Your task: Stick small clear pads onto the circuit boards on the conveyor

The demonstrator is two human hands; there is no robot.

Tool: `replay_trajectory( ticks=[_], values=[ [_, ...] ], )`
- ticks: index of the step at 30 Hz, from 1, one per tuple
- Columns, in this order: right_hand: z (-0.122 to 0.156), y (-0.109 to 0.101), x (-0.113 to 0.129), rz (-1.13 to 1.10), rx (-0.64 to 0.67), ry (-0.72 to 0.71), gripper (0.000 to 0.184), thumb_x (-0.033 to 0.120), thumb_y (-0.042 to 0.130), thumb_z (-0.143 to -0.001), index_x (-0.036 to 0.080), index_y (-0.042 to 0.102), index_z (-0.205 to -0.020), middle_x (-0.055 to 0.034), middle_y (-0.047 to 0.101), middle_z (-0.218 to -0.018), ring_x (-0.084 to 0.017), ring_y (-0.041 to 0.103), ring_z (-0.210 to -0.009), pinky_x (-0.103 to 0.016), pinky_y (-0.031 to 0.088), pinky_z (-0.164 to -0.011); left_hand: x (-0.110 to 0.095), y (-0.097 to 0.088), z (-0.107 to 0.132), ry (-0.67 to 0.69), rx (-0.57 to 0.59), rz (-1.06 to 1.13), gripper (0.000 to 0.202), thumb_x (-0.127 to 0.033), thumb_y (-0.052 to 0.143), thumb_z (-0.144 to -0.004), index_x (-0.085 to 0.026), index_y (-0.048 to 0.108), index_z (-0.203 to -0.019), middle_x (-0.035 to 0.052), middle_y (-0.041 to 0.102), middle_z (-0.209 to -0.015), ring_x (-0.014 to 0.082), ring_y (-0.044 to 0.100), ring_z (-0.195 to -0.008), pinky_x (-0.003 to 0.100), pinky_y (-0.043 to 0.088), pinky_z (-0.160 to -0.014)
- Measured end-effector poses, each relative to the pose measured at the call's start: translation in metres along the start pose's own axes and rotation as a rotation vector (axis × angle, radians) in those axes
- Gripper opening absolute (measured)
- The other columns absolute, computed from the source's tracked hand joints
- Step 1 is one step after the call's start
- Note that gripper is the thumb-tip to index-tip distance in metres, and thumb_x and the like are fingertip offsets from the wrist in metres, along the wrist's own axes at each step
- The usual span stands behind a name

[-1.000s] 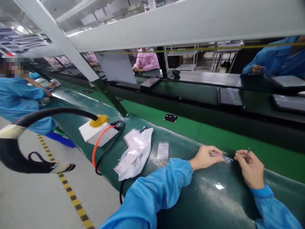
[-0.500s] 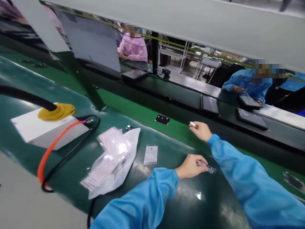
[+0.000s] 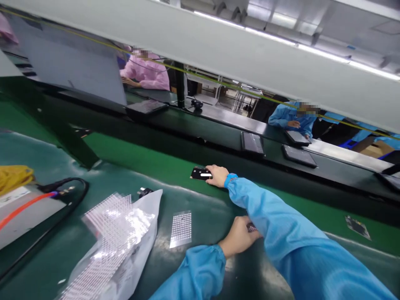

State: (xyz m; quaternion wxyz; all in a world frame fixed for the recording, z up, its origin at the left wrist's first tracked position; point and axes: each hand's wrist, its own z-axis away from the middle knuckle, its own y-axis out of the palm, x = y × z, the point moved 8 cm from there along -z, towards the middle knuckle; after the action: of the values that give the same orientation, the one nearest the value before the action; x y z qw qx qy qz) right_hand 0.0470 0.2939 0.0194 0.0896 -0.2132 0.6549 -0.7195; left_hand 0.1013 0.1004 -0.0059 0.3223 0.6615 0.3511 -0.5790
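A factory assembly floor — a long green conveyor belt (image 3: 134, 156) runs past workers in blue smocks (image 3: 292, 118) and pink smocks (image 3: 145, 75) under strip lights (image 3: 268, 31), with a small black circuit board (image 3: 198, 173) on it.

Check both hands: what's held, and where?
Left hand: a strip, its held part hidden behind the right sleeve. Right hand: a white stick, pinched at its end, over a black board.

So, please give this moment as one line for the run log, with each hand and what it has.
left hand: holds strip | right hand: holds white piece over black board
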Motion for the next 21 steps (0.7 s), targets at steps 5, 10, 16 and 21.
replay_trajectory(
  ticks=[5, 10, 16, 21],
  values=[
    [0.059, -0.043, -0.065, 0.014, -0.057, 0.080, 0.065, 0.036, 0.075, -0.076, 0.024, 0.054, -0.137, -0.0079, 0.062, -0.125, -0.026, 0.067, -0.103, -0.035, 0.050, -0.091, 0.011, -0.006, -0.002, -0.086, -0.054, -0.134, 0.014, -0.017, 0.075, -0.070, -0.013, 0.079, -0.082, 0.0046, 0.076, -0.072, 0.0179, 0.065, -0.066, 0.025, 0.048, -0.063],
    [0.169, -0.095, -0.154, 0.058, -0.113, 0.254, 0.056, 0.034, 0.074, -0.077, 0.021, 0.058, -0.129, -0.0088, 0.064, -0.121, -0.025, 0.065, -0.106, -0.036, 0.049, -0.094, 0.014, -0.004, -0.006, -0.085, -0.026, -0.141, 0.012, -0.020, 0.074, -0.072, -0.014, 0.078, -0.082, 0.0039, 0.076, -0.072, 0.0178, 0.066, -0.065, 0.025, 0.049, -0.063],
    [0.220, -0.100, -0.187, 0.178, -0.017, 0.340, 0.059, 0.027, 0.080, -0.073, 0.021, 0.063, -0.129, -0.0116, 0.065, -0.124, -0.028, 0.069, -0.099, -0.037, 0.051, -0.088, 0.011, -0.007, -0.006, -0.050, -0.033, -0.181, 0.012, -0.024, 0.074, -0.074, -0.016, 0.077, -0.083, 0.0041, 0.077, -0.075, 0.0182, 0.068, -0.066, 0.026, 0.051, -0.063],
    [0.199, -0.083, -0.154, -0.248, -0.261, 0.210, 0.052, 0.034, 0.084, -0.071, 0.020, 0.069, -0.118, -0.0093, 0.070, -0.118, -0.026, 0.068, -0.097, -0.036, 0.052, -0.087, 0.014, -0.007, -0.005, -0.055, -0.049, -0.139, 0.015, -0.025, 0.074, -0.075, -0.015, 0.076, -0.085, 0.0053, 0.078, -0.077, 0.0183, 0.070, -0.067, 0.026, 0.054, -0.063]
  ],
)
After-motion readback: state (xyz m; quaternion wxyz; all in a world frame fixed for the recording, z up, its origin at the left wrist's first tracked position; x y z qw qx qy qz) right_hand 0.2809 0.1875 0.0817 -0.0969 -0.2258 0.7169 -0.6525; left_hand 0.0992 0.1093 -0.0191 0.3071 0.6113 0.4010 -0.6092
